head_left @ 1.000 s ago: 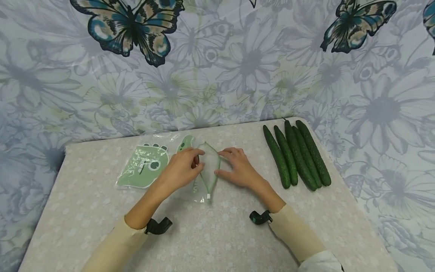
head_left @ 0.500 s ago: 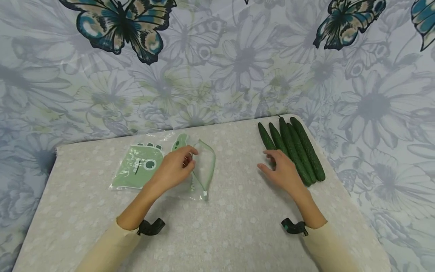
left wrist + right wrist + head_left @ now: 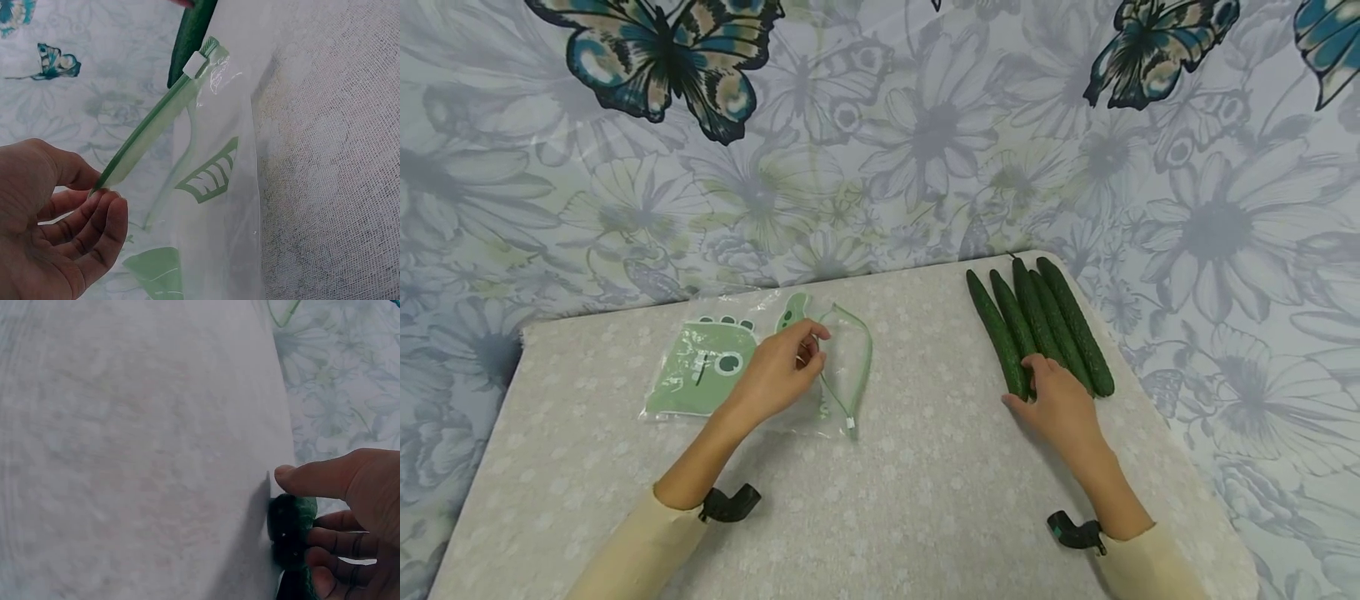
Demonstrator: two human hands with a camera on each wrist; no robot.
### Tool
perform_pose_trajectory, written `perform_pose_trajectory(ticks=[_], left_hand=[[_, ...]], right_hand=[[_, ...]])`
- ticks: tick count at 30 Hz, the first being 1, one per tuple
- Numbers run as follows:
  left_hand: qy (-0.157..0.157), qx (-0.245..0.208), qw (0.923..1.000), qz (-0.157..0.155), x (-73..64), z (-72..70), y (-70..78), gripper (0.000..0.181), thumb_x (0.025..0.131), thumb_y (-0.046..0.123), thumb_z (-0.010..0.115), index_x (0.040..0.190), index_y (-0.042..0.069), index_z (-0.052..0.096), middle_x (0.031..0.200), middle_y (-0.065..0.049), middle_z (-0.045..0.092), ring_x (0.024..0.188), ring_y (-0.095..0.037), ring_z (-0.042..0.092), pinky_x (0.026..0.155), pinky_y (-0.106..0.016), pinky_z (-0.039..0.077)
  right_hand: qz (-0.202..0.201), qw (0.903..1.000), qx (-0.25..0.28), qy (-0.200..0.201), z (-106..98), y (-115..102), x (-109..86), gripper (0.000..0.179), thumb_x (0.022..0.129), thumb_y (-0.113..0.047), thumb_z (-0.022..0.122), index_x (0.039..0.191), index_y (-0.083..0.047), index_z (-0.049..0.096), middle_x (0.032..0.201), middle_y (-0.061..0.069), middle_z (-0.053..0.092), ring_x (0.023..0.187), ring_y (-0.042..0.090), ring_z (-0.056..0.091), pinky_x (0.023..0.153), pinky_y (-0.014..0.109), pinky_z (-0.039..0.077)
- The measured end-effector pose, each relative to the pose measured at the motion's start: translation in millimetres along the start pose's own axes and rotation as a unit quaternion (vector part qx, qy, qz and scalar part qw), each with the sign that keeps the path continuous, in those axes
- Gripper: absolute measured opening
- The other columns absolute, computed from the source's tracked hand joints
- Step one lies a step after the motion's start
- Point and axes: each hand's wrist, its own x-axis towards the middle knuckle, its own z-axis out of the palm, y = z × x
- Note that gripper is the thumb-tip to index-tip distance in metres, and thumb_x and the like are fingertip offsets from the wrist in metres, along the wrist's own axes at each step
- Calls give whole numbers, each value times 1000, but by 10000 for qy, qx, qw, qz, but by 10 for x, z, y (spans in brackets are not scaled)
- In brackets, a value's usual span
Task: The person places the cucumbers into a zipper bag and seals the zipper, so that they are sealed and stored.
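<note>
"Where are things lying?"

"The clear bag (image 3: 711, 350) is flat on the worktop (image 3: 910, 475), near the far edge and left of its middle. Five cucumbers (image 3: 1037, 325) lie in a row by the far right corner."

"And the hands?"

"The left hand (image 3: 775, 367) has the bag's green rim (image 3: 147, 128) pinched, so that grip is grasping. The right hand (image 3: 1067, 417) is at the near end of the leftmost cucumber (image 3: 995, 329), thumb on one side, fingers on the other. That grip looks loose, the thumb straight (whether the fingertips touch the skin, I cannot tell)."

"What might spoil it?"

"The mouth is bowed apart, but I see only one side of it held. If that pinch slipped, the limp film could sag shut; a hard tug could slide the whole bag. The white slider (image 3: 195, 64) might snag anything passing it."

"And on the right?"

"Those cucumbers are close together, so a finger wedged between could roll a neighbour towards the right edge. Held by the near end alone, one would probably droop and twist."
</note>
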Motion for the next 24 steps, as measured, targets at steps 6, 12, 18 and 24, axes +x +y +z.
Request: perform_pose_trajectory(ticks=[6, 12, 18, 24], left_hand=[[36, -27, 10000, -29, -18, -6, -2, 21, 104, 16, 65, 125, 15, 68, 91, 2, 69, 81, -12, 69, 77, -35, 58], [82, -32, 10000, -17, -23, -12, -18, 21, 103, 16, 65, 124, 15, 68, 91, 2, 69, 80, -11, 68, 77, -34, 58], [47, -54, 10000, 0, -37, -12, -31, 22, 103, 16, 65, 125, 15, 68, 91, 3, 69, 81, -10, 69, 76, -33, 58], [80, -49, 10000, 14, -46, -16, -19, 22, 103, 17, 65, 125, 15, 68, 91, 3, 68, 81, -10, 69, 77, -33, 58]], right_hand=[[131, 9997, -208, 46, 88, -38, -4, 67, 92, -31, 83, 142, 5, 55, 128, 32, 70, 98, 48, 72, 76, 60, 60], [102, 9988, -67, 476, 109, -35, 16, 56, 88, -25, 78, 134, 4, 62, 126, 27, 64, 83, 43, 69, 63, 57, 56], [282, 9961, -51, 832, 26, 6, 56, 51, 90, -28, 72, 132, 1, 65, 127, 25, 65, 95, 47, 70, 68, 60, 56], [535, 9937, 500, 846, -161, 103, 107, 47, 101, -26, 61, 140, 1, 61, 136, 30, 64, 107, 52, 67, 82, 67, 54]])
